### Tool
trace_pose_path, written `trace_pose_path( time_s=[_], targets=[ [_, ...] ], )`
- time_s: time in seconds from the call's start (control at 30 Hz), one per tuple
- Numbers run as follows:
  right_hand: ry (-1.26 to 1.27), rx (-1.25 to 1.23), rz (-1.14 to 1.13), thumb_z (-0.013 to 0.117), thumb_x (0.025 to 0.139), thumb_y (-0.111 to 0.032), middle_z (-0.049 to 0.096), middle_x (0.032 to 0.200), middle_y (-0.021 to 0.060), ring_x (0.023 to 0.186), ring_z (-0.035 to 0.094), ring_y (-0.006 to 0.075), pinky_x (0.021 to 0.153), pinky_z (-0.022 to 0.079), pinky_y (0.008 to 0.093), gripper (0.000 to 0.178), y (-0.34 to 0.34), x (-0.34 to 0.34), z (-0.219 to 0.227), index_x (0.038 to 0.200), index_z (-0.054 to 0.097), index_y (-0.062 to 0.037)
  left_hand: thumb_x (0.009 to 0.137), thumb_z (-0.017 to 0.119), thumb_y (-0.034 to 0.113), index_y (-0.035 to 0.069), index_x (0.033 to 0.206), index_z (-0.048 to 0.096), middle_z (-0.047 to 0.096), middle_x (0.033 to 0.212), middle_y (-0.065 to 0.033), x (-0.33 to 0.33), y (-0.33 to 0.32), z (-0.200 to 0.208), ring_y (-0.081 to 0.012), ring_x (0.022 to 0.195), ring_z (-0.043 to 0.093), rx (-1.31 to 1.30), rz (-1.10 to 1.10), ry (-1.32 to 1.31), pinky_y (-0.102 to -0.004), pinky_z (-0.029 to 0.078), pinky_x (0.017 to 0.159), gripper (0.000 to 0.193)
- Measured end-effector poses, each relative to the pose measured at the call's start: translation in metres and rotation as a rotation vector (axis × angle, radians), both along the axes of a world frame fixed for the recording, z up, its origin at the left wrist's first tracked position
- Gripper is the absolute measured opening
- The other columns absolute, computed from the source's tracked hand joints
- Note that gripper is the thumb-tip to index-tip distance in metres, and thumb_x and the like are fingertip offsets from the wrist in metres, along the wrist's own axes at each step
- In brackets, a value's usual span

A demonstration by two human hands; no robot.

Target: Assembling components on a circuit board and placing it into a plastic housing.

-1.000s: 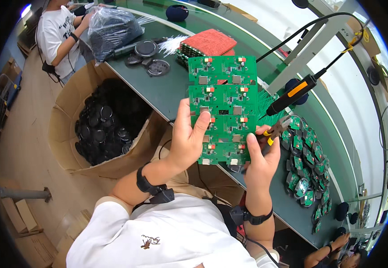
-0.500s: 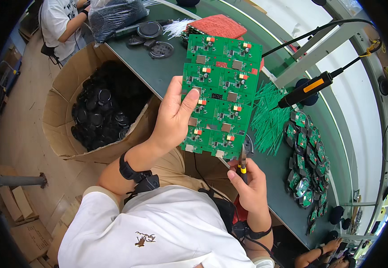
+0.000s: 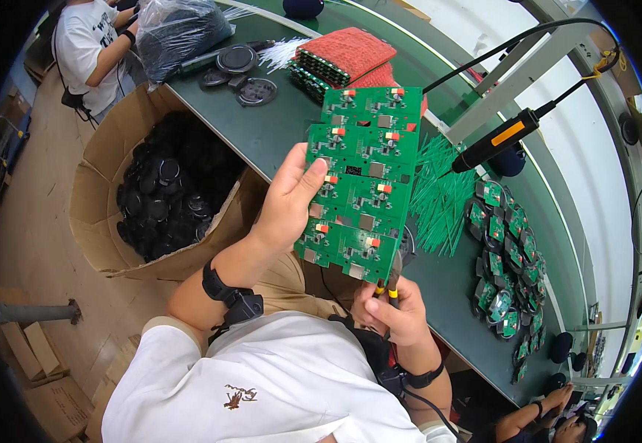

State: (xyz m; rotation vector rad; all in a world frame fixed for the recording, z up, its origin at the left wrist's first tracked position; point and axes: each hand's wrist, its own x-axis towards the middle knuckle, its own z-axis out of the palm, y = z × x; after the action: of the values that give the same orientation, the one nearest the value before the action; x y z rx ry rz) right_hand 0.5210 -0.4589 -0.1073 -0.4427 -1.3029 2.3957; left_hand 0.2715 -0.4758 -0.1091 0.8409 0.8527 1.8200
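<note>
My left hand [image 3: 291,196] grips a green circuit board panel [image 3: 347,199] by its left edge, thumb on top. Repeated small circuits with red-and-white connectors and square metal parts cover the panel. Below its lower right corner, my right hand [image 3: 400,316] is closed around pliers [image 3: 395,277] with yellow-and-dark handles. The jaws are at the panel's lower right edge; whether they bite into it I cannot tell. Part of a round black housing [image 3: 408,244] shows behind the panel's right edge.
A carton [image 3: 107,214] of round black parts stands left. On the green bench [image 3: 454,310] lie green wires [image 3: 443,210], assembled round units with boards [image 3: 509,258], red-wrapped boards [image 3: 350,55] and black round parts [image 3: 236,59]. An electric screwdriver [image 3: 494,140] hangs right. Other people work far left and lower right.
The panel has come down toward me and tilted a little. My right hand and the pliers have shifted slightly left and down, and the handles look wider apart.
</note>
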Motion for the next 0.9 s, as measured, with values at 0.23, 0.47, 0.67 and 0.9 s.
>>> trace_pose_path(
  time_s=[0.23, 0.47, 0.67, 0.9],
  targets=[
    [-0.362, 0.490, -0.273, 0.065, 0.093, -0.001, 0.065, 0.104, 0.0025, 0.098, 0.058, 0.0094, 0.090, 0.046, 0.0273, 0.023, 0.007, -0.004, 0.027, 0.115, 0.061, 0.0024, 0.106, 0.048, 0.024, 0.005, 0.129, 0.046, 0.062, 0.113, -0.0031, 0.001, -0.005, 0.006, -0.0044, 0.091, 0.060, 0.098, 0.026, 0.072, -0.0193, 0.050, 0.073, 0.029],
    [-0.397, 0.462, -0.300, 0.058, 0.094, 0.003, 0.064, 0.109, 0.0031, 0.102, 0.057, 0.0095, 0.094, 0.045, 0.0280, 0.021, 0.008, -0.007, 0.029, 0.115, 0.061, 0.0031, 0.107, 0.047, 0.022, 0.002, 0.122, 0.045, 0.059, 0.109, -0.0039, 0.008, -0.005, 0.003, -0.0051, 0.093, 0.057, 0.150, 0.154, 0.234, -0.0209, 0.051, 0.075, 0.025],
    [-0.276, 0.305, -0.281, 0.062, 0.095, -0.003, 0.064, 0.097, 0.0038, 0.088, 0.059, 0.0106, 0.077, 0.048, 0.0276, 0.017, 0.007, -0.006, 0.014, 0.112, 0.061, 0.0020, 0.107, 0.048, 0.021, 0.003, 0.123, 0.046, 0.059, 0.108, -0.0023, 0.008, -0.004, 0.002, -0.0029, 0.089, 0.056, 0.151, 0.151, 0.239, -0.0189, 0.049, 0.069, 0.024],
    [-0.018, 0.064, -0.120, 0.064, 0.095, -0.007, 0.057, 0.077, 0.0030, 0.066, 0.051, 0.0089, 0.058, 0.039, 0.0253, 0.012, 0.005, -0.012, 0.014, 0.105, 0.061, -0.0009, 0.107, 0.047, 0.022, 0.006, 0.129, 0.046, 0.060, 0.103, 0.0012, 0.015, 0.000, -0.013, 0.0018, 0.075, 0.053, -0.024, -0.061, -0.034, -0.0144, 0.039, 0.051, 0.028]
  ],
)
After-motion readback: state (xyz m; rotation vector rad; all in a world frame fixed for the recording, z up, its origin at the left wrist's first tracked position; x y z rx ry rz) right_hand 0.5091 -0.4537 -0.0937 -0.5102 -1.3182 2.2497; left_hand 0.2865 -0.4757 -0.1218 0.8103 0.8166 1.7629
